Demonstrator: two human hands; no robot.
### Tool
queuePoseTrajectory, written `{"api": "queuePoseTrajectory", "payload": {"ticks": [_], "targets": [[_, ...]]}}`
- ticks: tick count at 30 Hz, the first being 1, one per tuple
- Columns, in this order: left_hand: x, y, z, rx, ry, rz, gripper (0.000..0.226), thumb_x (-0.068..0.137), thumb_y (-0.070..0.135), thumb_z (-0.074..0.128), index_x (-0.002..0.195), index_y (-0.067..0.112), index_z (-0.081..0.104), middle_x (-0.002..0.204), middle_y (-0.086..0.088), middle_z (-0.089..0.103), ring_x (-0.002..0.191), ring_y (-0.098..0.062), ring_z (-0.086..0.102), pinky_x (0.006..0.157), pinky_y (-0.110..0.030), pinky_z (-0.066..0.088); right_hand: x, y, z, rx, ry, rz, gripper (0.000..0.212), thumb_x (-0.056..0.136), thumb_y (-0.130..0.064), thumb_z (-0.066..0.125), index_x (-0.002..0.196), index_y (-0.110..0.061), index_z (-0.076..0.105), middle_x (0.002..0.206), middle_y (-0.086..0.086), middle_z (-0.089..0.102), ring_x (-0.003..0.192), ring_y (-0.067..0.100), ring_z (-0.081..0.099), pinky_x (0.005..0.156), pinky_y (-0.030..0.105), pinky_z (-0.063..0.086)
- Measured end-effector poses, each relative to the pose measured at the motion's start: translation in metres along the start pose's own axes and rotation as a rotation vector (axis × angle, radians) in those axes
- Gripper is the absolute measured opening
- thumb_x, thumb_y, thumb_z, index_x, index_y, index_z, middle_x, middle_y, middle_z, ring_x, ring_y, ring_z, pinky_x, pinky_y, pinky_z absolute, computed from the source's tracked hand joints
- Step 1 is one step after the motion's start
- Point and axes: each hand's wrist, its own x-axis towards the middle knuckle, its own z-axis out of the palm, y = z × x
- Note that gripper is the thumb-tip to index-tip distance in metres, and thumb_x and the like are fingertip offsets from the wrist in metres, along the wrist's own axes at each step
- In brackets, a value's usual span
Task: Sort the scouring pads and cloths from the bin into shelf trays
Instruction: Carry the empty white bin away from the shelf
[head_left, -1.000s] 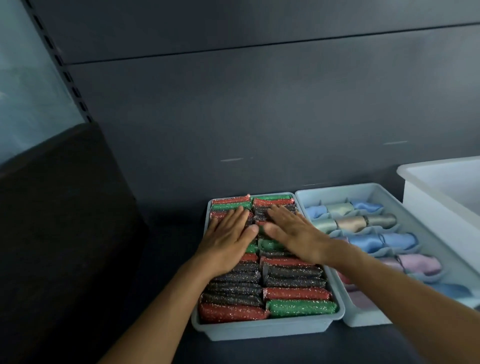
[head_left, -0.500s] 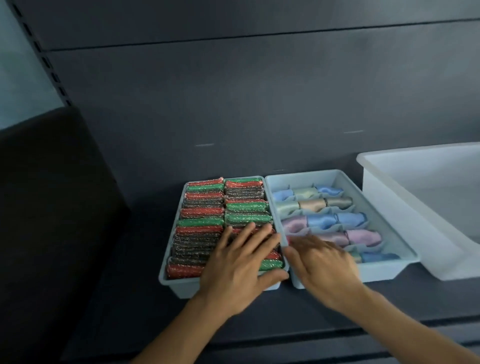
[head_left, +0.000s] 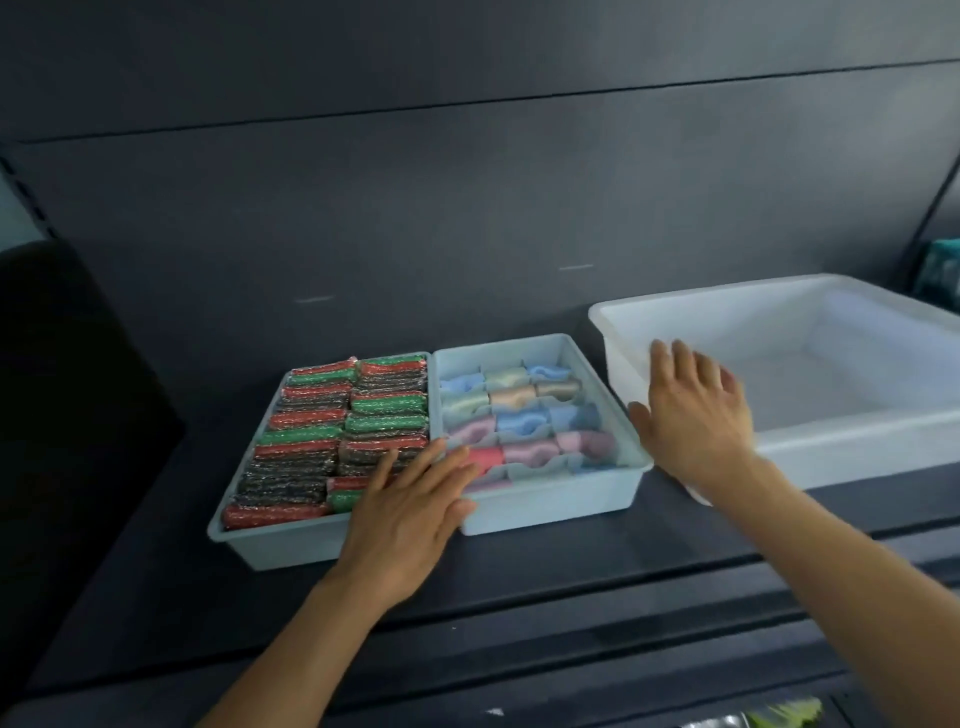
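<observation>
White plastic bin (head_left: 857, 457) at right end of dark shelf (head_left: 519, 582): open right hand (head_left: 696, 415) at its left wall, open left hand (head_left: 405, 514) farther, flat on pale-blue pad tray (head_left: 280, 545)

There is only one view, from a wide-angle camera worn on the person's head. It faces forward and down onto a dark shelf (head_left: 156, 597), seen from its front edge. The view is near: both forearms enter from the bottom border, and the left hand (head_left: 410, 519) and the right hand (head_left: 696, 415) reach the things. The scouring pad tray (head_left: 270, 543) and the cloth tray (head_left: 545, 506) stand around the centre, and the white bin (head_left: 857, 457) is cut by the right border. The dark back panel (head_left: 467, 208) fills the upper half.
</observation>
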Motion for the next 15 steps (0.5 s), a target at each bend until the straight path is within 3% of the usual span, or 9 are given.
{"api": "queuePoseTrajectory", "payload": {"ticks": [2,4,9,12,15], "targets": [[0.001,0.000,0.001,-0.032,0.033,0.012,0.076,0.091,0.065,-0.015,0.152,0.037,0.021,0.158,0.022,0.010,0.147,-0.002,-0.002,0.122,-0.045,0.005,-0.001,0.019,-0.009,0.051,-0.199,0.094,0.038,0.094,-0.027,0.044,0.126,-0.008,0.036,0.125,0.016,0.057,0.112,0.037,0.055,0.080,0.039,0.039],[0.002,0.004,-0.003,-0.070,-0.004,-0.029,0.093,0.077,0.074,-0.026,0.153,0.040,0.016,0.157,0.025,0.000,0.146,0.002,-0.010,0.122,-0.041,-0.007,-0.007,0.032,-0.012,0.089,-0.227,0.074,0.023,0.094,-0.022,0.041,0.115,-0.011,0.043,0.117,0.014,0.061,0.104,0.036,0.058,0.073,0.035,0.036],[0.008,0.023,-0.013,-0.089,-0.058,-0.161,0.110,0.063,0.081,-0.030,0.151,0.041,0.023,0.160,0.023,0.010,0.149,-0.003,-0.004,0.121,-0.047,-0.009,-0.039,0.078,-0.030,0.211,-0.279,0.085,0.040,0.088,-0.024,0.045,0.129,-0.023,0.044,0.113,0.006,0.060,0.096,0.030,0.055,0.074,0.034,0.038],[0.012,0.042,-0.018,-0.125,-0.051,-0.189,0.101,0.070,0.076,-0.022,0.148,0.041,0.031,0.158,0.023,0.021,0.150,-0.005,0.000,0.118,-0.049,-0.015,-0.055,0.115,-0.041,0.231,-0.415,0.080,0.039,0.087,-0.025,0.049,0.125,-0.030,0.042,0.105,0.001,0.055,0.091,0.025,0.054,0.077,0.037,0.045],[0.029,0.073,-0.028,-0.256,-0.005,-0.152,0.082,0.085,0.073,-0.009,0.146,0.040,0.036,0.157,0.021,0.025,0.148,-0.002,0.007,0.119,-0.045,-0.009,-0.068,0.145,-0.048,0.286,-0.518,0.066,0.035,0.086,-0.024,0.050,0.115,-0.039,0.039,0.104,-0.001,0.056,0.090,0.021,0.055,0.082,0.039,0.049]]}}
